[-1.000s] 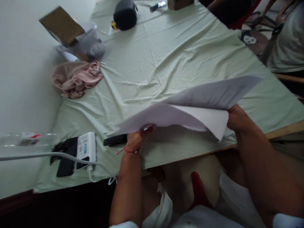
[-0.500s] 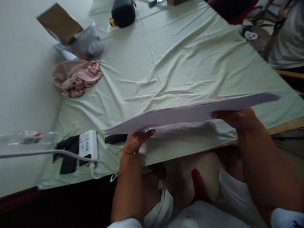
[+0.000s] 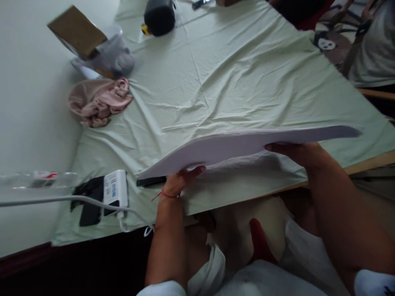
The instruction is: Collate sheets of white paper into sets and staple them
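Paper (image 3: 228, 148), running lengthwise left-right, is pinched by left hand (image 3: 180, 181) and right hand (image 3: 305, 154) near the tabletop's front edge (image 3: 247, 199).

Cloth (image 3: 103, 102) on tablecloth (image 3: 243, 78) — left, beyond the paper (image 3: 222, 147).

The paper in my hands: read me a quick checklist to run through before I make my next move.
1. Left hand on the paper: ok, it holds the near edge toward the left end.
2. Right hand on the paper: ok, thumb on the near side toward the right end.
3. Paper flat: not ok, it bows along its length.
4. Paper clear of the black object by the left hand: cannot tell, they overlap in this view.
5. White cable clear of the left hand: ok, it runs apart, to the left.
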{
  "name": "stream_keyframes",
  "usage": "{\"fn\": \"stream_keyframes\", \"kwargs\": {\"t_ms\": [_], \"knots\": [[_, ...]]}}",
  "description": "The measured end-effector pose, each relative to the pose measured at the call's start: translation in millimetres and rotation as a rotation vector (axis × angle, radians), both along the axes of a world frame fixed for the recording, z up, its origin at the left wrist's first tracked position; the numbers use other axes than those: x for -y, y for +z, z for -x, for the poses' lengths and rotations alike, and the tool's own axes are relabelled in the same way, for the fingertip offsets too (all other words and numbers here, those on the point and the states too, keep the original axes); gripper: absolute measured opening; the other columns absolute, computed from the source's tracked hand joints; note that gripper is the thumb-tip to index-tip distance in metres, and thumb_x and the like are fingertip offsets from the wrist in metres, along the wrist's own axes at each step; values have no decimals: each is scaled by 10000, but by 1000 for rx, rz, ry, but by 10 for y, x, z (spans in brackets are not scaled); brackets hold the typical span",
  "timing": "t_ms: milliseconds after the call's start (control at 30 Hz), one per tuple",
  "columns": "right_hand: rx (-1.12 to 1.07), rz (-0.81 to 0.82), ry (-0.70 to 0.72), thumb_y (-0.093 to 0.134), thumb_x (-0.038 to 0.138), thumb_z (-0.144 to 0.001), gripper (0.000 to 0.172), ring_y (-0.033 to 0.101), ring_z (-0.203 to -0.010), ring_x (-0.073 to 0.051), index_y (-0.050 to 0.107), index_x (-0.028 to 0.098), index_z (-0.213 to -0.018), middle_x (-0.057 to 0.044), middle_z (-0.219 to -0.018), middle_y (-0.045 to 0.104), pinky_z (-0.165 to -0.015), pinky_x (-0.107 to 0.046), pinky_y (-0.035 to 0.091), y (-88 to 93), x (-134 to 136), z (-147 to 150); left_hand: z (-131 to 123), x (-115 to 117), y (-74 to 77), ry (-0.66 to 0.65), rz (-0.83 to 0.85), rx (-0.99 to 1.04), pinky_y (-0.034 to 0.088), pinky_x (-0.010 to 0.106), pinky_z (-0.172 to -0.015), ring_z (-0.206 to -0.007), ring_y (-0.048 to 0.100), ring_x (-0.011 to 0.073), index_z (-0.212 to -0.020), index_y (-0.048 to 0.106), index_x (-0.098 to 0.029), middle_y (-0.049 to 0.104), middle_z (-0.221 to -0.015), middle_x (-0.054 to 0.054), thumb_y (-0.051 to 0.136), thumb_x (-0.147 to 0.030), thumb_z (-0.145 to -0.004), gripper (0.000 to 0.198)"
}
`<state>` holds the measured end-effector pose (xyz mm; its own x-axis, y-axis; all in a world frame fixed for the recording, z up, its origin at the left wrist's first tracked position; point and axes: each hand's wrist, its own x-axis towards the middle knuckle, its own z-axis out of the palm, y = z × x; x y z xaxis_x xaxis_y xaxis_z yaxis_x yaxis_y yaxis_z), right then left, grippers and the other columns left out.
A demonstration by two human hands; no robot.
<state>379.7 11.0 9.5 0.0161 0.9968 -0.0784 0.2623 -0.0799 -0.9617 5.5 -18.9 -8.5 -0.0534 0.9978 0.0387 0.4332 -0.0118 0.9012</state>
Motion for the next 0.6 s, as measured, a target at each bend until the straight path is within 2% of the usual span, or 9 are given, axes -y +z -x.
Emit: {"fn": "stream_keyframes", "kwargs": {"t_ms": [67, 133, 200, 300, 433, 600], "knots": [[-45, -10, 9, 1019, 432, -626, 375, 759, -889, -287, 797, 288, -891, -33, -924, 813, -820, -422, 660, 6, -4, 24, -5, -5, -47, 62, 12, 7, 618, 477, -981, -863, 725, 295, -733, 772, -267, 761, -757, 41, 984, -502, -624, 334], [-101, 0, 34, 1015, 427, -655, 347, 756, -848, -271, 802, 297, -897, -27, -885, 805, -749, -387, 659, 2, -15, 35, -45, -7, -67, 116, 6, 50, 610, 458, -1018, -965, 746, 302, -793, 788, -244, 779, -797, 57, 986, -480, -647, 342], [-149, 54, 64, 975, 510, -720, 304, 731, -738, -244, 793, 288, -823, -27, -796, 781, -632, -357, 632, -8, -30, 32, -122, 2, -49, 161, 31, 189, 611, 424, -1027, -1052, 757, 284, -922, 806, -211, 821, -937, 81, 961, -504, -699, 400], [-214, 166, 56, 933, 624, -740, 383, 691, -626, -219, 778, 273, -743, -36, -736, 768, -522, -342, 583, -13, -47, 22, -263, 32, 30, 220, 177, 448, 645, 377, -893, -956, 775, 250, -1033, 801, -172, 838, -1061, 108, 982, -536, -658, 553], [-235, 179, -3, 966, 623, -677, 398, 692, -620, -227, 764, 285, -733, -31, -716, 758, -521, -354, 577, -19, -65, 25, -395, 44, 109, 245, 339, 562, 648, 345, -820, -905, 787, 244, -1069, 785, -144, 841, -1080, 132, 1034, -521, -562, 679], [-251, 157, -39, 937, 569, -745, 352, 693, -636, -244, 723, 291, -730, -31, -711, 734, -554, -379, 559, -65, -74, 33, -428, 51, 134, 260, 351, 624, 663, 338, -829, -944, 792, 251, -1076, 783, -168, 844, -1125, 126, 1056, -513, -501, 724]]}}
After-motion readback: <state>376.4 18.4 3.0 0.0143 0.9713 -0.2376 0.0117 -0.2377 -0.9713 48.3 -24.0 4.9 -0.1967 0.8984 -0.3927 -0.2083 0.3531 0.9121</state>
